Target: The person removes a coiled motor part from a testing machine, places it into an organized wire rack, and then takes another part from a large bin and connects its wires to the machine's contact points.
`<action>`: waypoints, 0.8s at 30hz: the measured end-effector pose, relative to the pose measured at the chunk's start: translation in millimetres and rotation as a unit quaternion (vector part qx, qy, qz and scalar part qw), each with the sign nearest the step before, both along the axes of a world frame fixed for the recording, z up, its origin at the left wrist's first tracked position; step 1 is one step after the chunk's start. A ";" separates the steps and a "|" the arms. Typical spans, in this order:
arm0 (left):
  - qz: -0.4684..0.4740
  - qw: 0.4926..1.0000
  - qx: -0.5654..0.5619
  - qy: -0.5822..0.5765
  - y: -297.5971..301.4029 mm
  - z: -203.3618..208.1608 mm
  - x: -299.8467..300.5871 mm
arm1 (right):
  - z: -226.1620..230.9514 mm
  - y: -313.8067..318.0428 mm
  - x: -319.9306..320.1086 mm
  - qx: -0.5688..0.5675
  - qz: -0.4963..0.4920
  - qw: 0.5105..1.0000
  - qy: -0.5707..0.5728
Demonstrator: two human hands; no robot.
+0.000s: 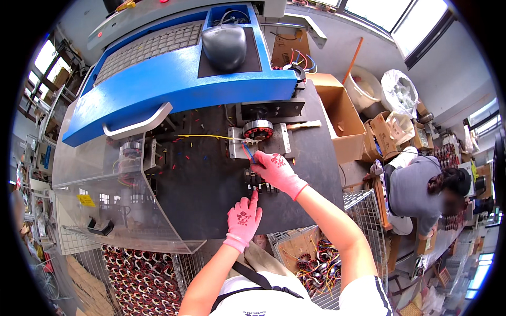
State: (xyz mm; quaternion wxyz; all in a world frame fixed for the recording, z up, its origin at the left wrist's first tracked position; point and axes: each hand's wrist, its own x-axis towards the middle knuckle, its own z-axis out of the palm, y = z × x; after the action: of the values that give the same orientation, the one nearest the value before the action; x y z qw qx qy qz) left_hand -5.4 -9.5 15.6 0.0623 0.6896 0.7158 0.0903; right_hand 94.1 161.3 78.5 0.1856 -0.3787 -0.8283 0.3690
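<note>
Stator (258, 129), a round wound core with a red-striped rim, is sitting in a metal fixture (258, 142) at the back of the dark tabletop (211, 189), just below the blue machine housing (174, 79). Seen from the head camera, the person's right hand (275, 169), in a pink glove, is reaching toward it, fingers (256, 162) pinched together on a blue lead wire (247, 152) that is running up to the core's lower left edge. A yellow wire (205, 137) is trailing leftward from the same spot across the tabletop. The left hand (243, 217), also gloved in pink, is resting nearer the front edge, its forefinger stretched out and touching a small row of black clips (256, 182); the other fingers are curled loosely and holding nothing.

By the look of it, lead dressing is the step in hand; the next move would call for steady tension on the blue wire while guiding it clear of the yellow one.

Wire baskets of wound cores (311, 263) are standing below the tabletop, and another person (416, 189) is working at the right.
</note>
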 end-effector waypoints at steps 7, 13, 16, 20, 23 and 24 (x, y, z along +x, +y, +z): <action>-0.005 0.999 0.034 -0.037 2.9 -2.5 -1.3 | -12.4 -2.0 -2.7 0.044 0.002 0.999 -0.019; 0.226 0.617 0.142 -0.741 81.0 16.4 -46.8 | -15.9 -7.5 1.1 0.090 -0.016 0.996 -0.019; 0.232 0.359 0.302 -0.852 131.5 47.8 -111.3 | 14.2 -21.7 -12.7 0.102 -0.042 0.993 0.049; 0.110 0.535 0.247 -0.801 115.4 98.5 -81.9 | 23.6 -18.3 -8.8 -0.417 -0.077 0.889 0.174; 0.013 0.657 0.124 -0.744 61.5 107.6 -40.4 | 7.6 -3.1 -8.7 -0.566 0.028 0.786 0.246; -0.018 0.682 0.095 -0.725 46.6 105.4 -31.5 | 3.4 -6.4 -17.5 -0.573 -0.024 0.764 0.296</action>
State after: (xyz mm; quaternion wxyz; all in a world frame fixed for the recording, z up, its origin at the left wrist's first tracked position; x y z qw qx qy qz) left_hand -36.9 37.1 121.0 0.4981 0.4231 0.4219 0.6284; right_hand 76.5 154.9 82.0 0.1788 -0.3062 -0.3567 0.8643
